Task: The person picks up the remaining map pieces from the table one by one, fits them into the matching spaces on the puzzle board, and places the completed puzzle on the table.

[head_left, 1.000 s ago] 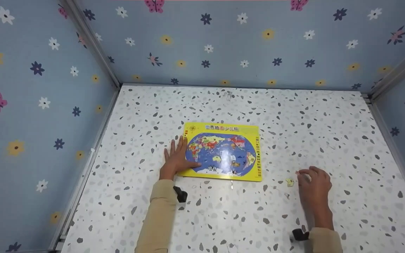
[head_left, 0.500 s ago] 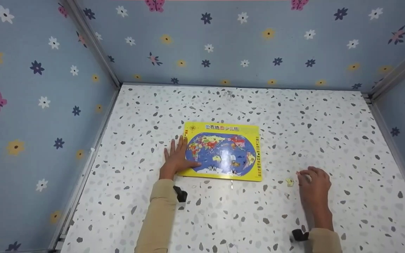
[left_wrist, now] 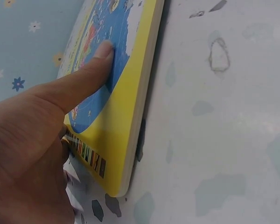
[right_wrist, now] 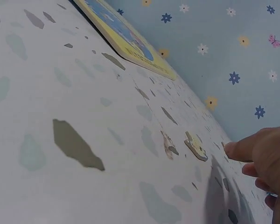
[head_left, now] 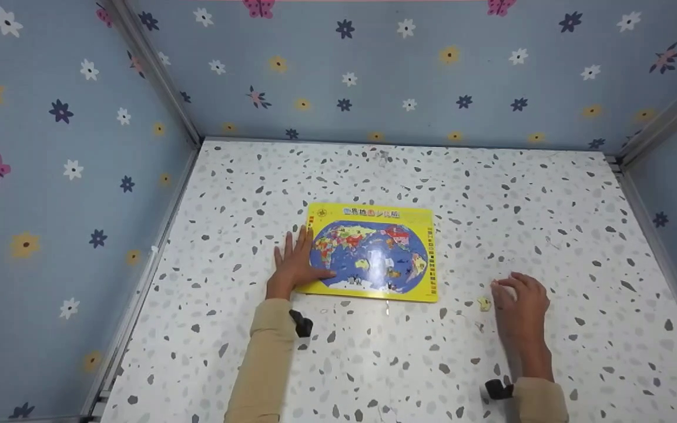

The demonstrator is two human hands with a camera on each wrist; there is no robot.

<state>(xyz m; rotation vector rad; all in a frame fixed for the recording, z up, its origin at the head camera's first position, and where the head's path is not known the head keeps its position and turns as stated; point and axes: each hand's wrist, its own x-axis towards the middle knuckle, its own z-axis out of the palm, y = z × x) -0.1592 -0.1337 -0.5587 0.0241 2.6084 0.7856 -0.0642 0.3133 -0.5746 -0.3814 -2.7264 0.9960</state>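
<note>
A yellow-bordered world map puzzle board point(head_left: 374, 296) lies flat on the speckled table. At its left edge rests my left hand point(head_left: 294, 271), fingers spread straight along the side and thumb lying on the printed map, as the left wrist view confirms. To the right, my right hand point(head_left: 523, 305) pinches a tiny reddish puzzle piece point(head_left: 495, 283) between thumb and fingertips. That piece cannot be made out in the right wrist view, where the thumb point(right_wrist: 247, 148) covers the fingertips. A small pale-yellow puzzle piece point(right_wrist: 196, 145) lies on the table just left of this hand.
Blue flowered panels point(head_left: 344, 70) enclose the table point(head_left: 409, 364) at the back and both sides. Black wrist-camera mounts sit on both wrists, the left mount point(head_left: 301, 324) near the board's lower edge and the right mount point(head_left: 498, 389) beside the sleeve cuff.
My right hand has shifted slightly up and left with the reddish piece at its fingertips. The left hand stays in place on the board, and the yellow piece has not moved.
</note>
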